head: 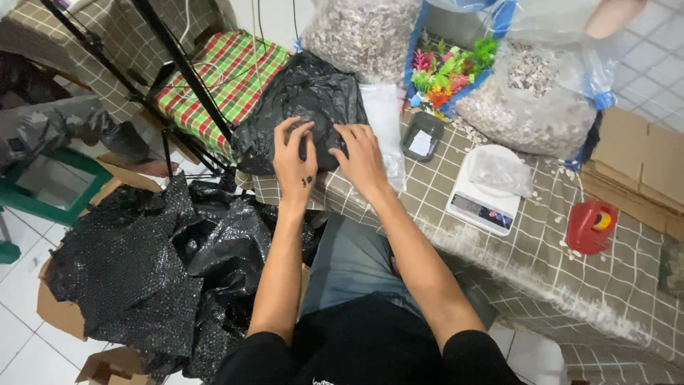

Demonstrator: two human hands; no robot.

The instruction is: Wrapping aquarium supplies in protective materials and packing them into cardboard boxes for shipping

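Note:
Both of my hands rest on a package wrapped in black plastic (303,107) that lies at the near left end of the checked table (570,278). My left hand (296,160) presses on its front edge with fingers spread. My right hand (362,158) lies beside it, fingers flat on the wrap's right side. Neither hand closes around anything. A clear plastic bag (388,132) lies just right of the package, partly under my right hand.
A white kitchen scale (484,196) with a clear bag on top, a red tape dispenser (590,227), two large bags of pale gravel (524,107), colourful plastic plants (449,71) and a small dark tray (422,135) share the table. Black bubble wrap (149,271) lies piled on the floor at left, by a stand's black legs (185,71).

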